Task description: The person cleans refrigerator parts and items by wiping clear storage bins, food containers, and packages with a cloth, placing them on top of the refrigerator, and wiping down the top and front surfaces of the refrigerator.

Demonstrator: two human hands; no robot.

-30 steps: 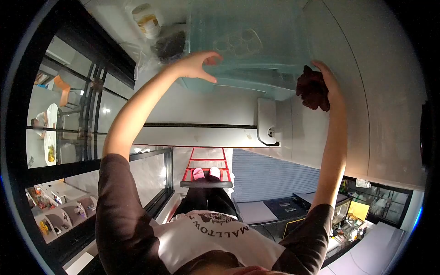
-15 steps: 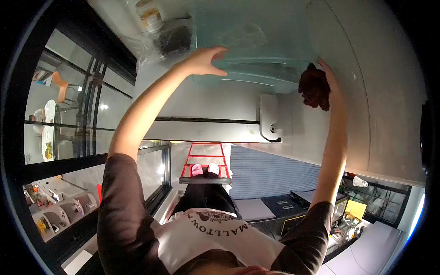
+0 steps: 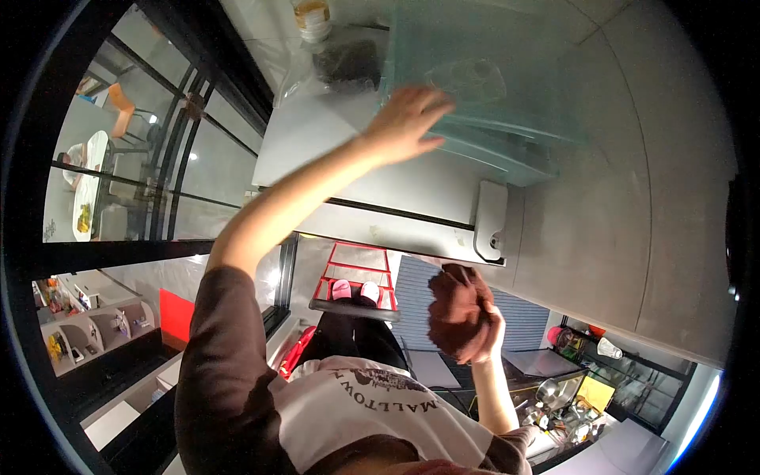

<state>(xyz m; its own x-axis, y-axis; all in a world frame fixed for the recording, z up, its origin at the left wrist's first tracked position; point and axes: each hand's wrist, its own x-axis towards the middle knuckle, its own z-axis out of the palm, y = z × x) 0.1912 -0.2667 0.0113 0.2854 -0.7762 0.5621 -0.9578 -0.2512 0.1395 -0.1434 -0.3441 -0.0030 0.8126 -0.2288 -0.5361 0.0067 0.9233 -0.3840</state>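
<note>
My right hand [image 3: 494, 328] is closed around a bunched brown cloth [image 3: 457, 313], held low in front of my chest, just below the edge of a white ledge [image 3: 396, 229]. Higher up, my left hand [image 3: 408, 125] reaches out with its fingers extended and thumb apart, slightly blurred. It is at the left end of a greenish see-through glass or plastic piece [image 3: 499, 150]; whether it touches the piece I cannot tell.
Beneath me is a red stepladder [image 3: 355, 267] on which my feet stand. Stacked round containers [image 3: 312, 20] and a dark item in clear plastic [image 3: 348, 62] sit at the upper left. A black-framed window [image 3: 178, 119] runs along the left; a cluttered counter [image 3: 570, 412] lies below right.
My right hand has brought the brown cloth down from beside the clear piece's right end toward my body. My left hand has shifted right, and the view has tilted slightly.
</note>
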